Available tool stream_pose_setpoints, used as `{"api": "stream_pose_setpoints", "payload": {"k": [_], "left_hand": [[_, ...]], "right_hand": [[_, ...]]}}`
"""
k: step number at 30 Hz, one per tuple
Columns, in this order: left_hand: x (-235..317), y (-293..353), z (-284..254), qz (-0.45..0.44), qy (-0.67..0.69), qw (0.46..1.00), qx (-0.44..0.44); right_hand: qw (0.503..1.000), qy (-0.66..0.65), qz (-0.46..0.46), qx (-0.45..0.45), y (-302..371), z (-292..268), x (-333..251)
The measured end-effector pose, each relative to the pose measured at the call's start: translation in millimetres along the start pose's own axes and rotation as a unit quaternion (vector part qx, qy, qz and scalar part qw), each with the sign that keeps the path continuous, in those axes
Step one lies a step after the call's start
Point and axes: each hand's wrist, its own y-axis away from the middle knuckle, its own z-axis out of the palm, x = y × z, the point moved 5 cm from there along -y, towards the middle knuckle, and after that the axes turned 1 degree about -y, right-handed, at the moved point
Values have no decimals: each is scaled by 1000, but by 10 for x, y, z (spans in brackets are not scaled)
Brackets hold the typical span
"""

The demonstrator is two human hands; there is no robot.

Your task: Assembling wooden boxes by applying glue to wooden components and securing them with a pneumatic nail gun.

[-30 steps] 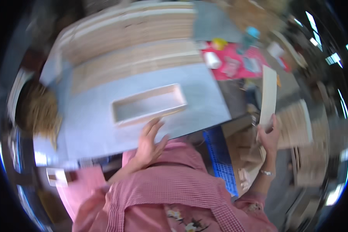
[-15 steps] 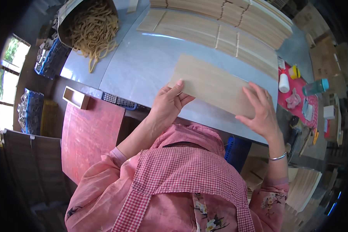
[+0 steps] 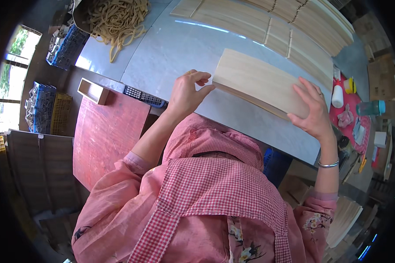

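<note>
A pale rectangular wooden board (image 3: 256,79) slants over the grey table in front of me, with a darker strip along its near edge. Whether that strip is its side or a second board, I cannot tell. My right hand (image 3: 311,107) grips the right end, fingers over the far edge and thumb at the near one. At the left end, my left hand (image 3: 188,92) has its thumb and index finger parted beside the corner. The thumb tip is close to the wood; contact is unclear.
Long rows of thin wooden slats (image 3: 237,22) lie along the table's far side. A container of tan bands (image 3: 118,19) spills at the far left. A small wooden box (image 3: 93,91) sits on a pink board (image 3: 109,136). Bottles, including a white one (image 3: 337,96), stand at the right.
My left thumb and fingers have come off the board's left end and spread. The board has tipped, showing its near edge. My right hand still holds its right end.
</note>
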Motion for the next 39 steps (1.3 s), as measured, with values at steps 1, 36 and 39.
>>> {"api": "stream_pose_setpoints", "payload": {"k": [1, 36, 39], "left_hand": [[8, -19, 15, 5, -5, 1000, -4], [201, -88, 79, 163, -154, 974, 33], [224, -90, 70, 161, -150, 975, 22]], "right_hand": [[1000, 4, -2, -1, -6, 10, 3], [962, -39, 81, 258, 623, 165, 350], [946, -56, 224, 228, 997, 294, 391]]}}
